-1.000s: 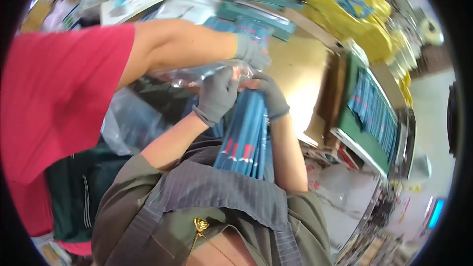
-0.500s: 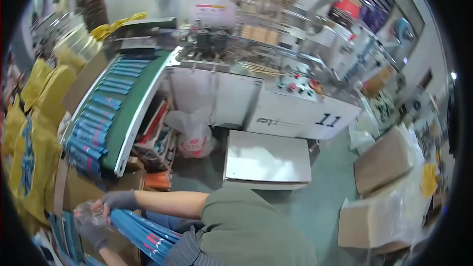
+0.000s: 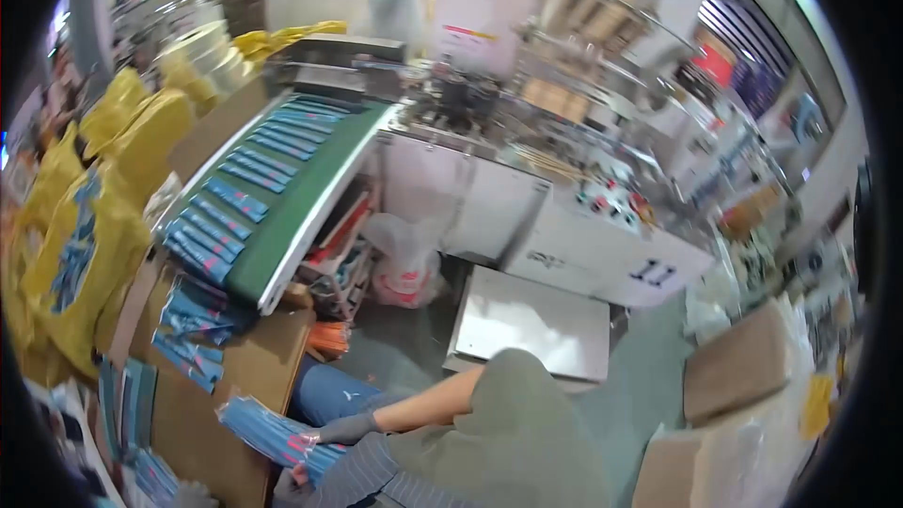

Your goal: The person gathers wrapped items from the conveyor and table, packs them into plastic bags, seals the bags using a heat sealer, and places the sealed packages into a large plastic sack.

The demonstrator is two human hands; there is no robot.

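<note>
A bundle of long blue packets point(image 3: 263, 428) lies at a slant in front of my body at the lower left, its near end against my striped apron. My right hand point(image 3: 329, 436), in a grey glove with bare fingertips, is closed around the bundle near that end. Below the packets, my left hand point(image 3: 293, 482) shows only partly, its bare fingertips pressed on their lower side. At the bottom edge, another grey-gloved hand point(image 3: 194, 495), apparently a co-worker's, is beside more blue packets point(image 3: 153, 478).
A green conveyor belt point(image 3: 282, 235) carries rows of blue packets, with loose ones on the cardboard surface point(image 3: 179, 419) below. Yellow bags point(image 3: 89, 245) stand left. A machine marked 11 point(image 3: 611, 245), a white box point(image 3: 531, 320) and cartons point(image 3: 738, 357) are ahead and right.
The view has swung right towards the conveyor and machine. My hands have left the packets' far end and the clear plastic there, and now hold the bundle nearer my body.
</note>
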